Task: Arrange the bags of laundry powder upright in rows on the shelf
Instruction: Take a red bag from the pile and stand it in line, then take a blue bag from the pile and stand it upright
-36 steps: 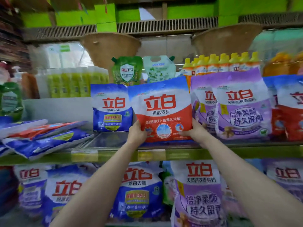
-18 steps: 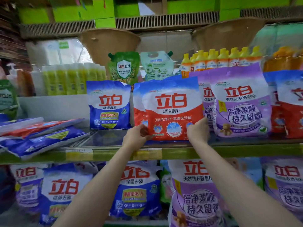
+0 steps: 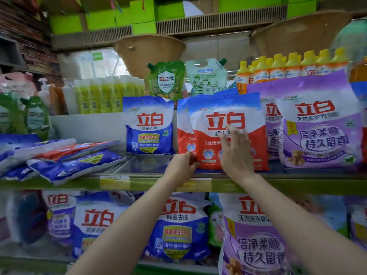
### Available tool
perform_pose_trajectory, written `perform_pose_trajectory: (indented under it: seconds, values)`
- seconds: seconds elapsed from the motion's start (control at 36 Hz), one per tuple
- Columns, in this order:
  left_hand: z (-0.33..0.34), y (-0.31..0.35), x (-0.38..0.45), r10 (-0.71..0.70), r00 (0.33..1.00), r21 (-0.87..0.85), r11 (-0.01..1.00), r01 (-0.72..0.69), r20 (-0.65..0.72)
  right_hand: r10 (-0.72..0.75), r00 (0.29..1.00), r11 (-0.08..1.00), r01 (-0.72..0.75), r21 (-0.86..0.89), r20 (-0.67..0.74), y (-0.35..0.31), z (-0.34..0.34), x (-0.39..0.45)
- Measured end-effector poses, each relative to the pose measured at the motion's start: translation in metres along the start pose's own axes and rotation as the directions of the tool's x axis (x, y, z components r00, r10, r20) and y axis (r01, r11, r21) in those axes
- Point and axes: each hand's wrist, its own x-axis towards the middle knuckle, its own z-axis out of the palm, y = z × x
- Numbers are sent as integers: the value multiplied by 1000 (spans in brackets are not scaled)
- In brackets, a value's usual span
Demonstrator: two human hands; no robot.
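A red-and-white laundry powder bag point(image 3: 214, 124) stands upright on the shelf point(image 3: 151, 182), in front of another red bag point(image 3: 183, 133). My left hand point(image 3: 181, 167) pinches its lower left corner. My right hand point(image 3: 235, 151) lies flat against its front, fingers spread. To its left stands a blue bag point(image 3: 149, 126), upright and alone. Purple bags point(image 3: 319, 124) stand upright to the right. Several blue and red bags point(image 3: 65, 155) lie flat in a pile at the shelf's left end.
Behind the bags are yellow-green bottles point(image 3: 107, 96), two refill pouches point(image 3: 167, 80) and orange bottles with yellow caps point(image 3: 286, 66). The lower shelf holds more blue bags point(image 3: 178, 225) and purple bags point(image 3: 256, 235). A bare stretch of shelf lies between the pile and the blue bag.
The red bag has been set down upright on the shelf, closer to the purple bags. My right hand moved from its lower right corner onto its front, fingers spread.
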Motion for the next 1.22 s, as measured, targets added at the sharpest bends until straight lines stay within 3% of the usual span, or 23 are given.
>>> perform_pose_trajectory:
  seconds: [0.11, 0.25, 0.42, 0.61, 0.69, 0.83, 0.89, 0.92, 1.0, 1.11, 1.22]
  values:
    - [-24, -26, -1, 41, 993, 238, 971, -13, -114, -176, 972, 979, 157, 127, 154, -60, 13, 29]
    - [-91, -85, -13, -63, 952, 463, 863, 203, -299, -293, 922, 951, 254, 175, 254, -126, 43, 56]
    - [-169, -149, -53, -276, 813, 454, 717, 529, -512, -485, 813, 869, 408, 280, 322, -198, 71, 81]
    - [-223, -189, -89, -484, 644, 361, 555, 749, -593, -577, 741, 809, 460, 365, 344, -273, 87, 104]
    - [-241, -208, -94, -566, 567, 276, 519, 809, -599, -593, 740, 791, 462, 400, 318, -297, 92, 112]
    - [-261, -231, -95, -661, 498, 9, 597, 802, -561, -605, 737, 781, 476, 404, 301, -331, 107, 125]
    - [-263, -242, -89, -777, 446, -293, 597, 747, -444, -588, 746, 790, 449, 417, 312, -343, 113, 132]
    - [-263, -250, -84, -810, 461, -454, 585, 672, -363, -580, 751, 795, 437, 421, 317, -348, 117, 136]
    - [-268, -287, -64, -886, 413, -753, 416, 510, -209, -561, 740, 812, 406, 420, 371, -360, 132, 147]
    - [-272, -313, -54, -903, 412, -870, 300, 390, -126, -521, 710, 838, 322, 440, 474, -363, 149, 156]
    - [-273, -317, -44, -900, 406, -854, 330, 401, -157, -500, 638, 845, 211, 492, 585, -362, 160, 161]
